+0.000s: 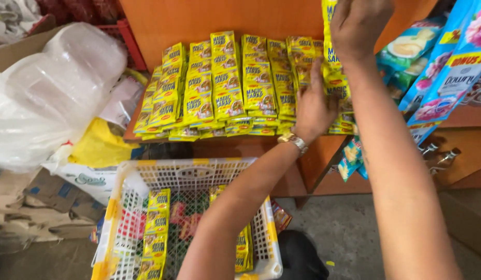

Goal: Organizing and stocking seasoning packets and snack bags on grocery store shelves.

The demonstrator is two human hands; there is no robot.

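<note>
Rows of yellow sachet strips (225, 85) lie overlapping on a wooden shelf (307, 155). My right hand (359, 23) is raised at the top, shut on one hanging strip of yellow sachets (333, 78). My left hand (313, 106), with a metal watch at the wrist, touches the lower part of that same strip, next to the laid-out rows. Below, a white and yellow plastic basket (183, 173) holds more yellow sachet strips (155, 233) and some red packets.
Blue and green hanging sachets (442, 67) are at the right. A big clear plastic bag (48, 93) and a yellow bag (98, 148) sit at the left over cardboard boxes (48, 199). Grey concrete floor (349, 228) lies below the shelf.
</note>
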